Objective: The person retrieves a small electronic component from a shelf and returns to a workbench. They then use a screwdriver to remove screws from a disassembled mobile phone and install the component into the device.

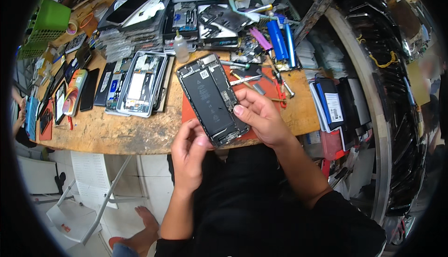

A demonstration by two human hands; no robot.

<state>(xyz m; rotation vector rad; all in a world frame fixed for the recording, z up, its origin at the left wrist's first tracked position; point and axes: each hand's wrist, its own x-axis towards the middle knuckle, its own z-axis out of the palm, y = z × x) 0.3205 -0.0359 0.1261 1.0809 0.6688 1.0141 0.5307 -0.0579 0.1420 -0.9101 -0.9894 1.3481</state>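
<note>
An opened smartphone [205, 94], its black battery and circuit parts bare, is held tilted above the near edge of the workbench. My right hand [262, 119] grips its right side, thumb on top near the lower right and fingers behind. At the lower left corner, my left hand [188, 152] has its curled fingers and thumb against the phone's edge; part of those fingers is hidden. Beneath the phone lies an orange-red mat [189, 113], mostly covered by it.
Left of the phone stand a tray with phone parts [140, 84] and several phones [89, 89]. A squeeze bottle [180, 48] rises just behind. Screwdrivers, tweezers and red-handled pliers [281, 93] lie to the right. Blue rolls [278, 40] and stacked parts crowd the back.
</note>
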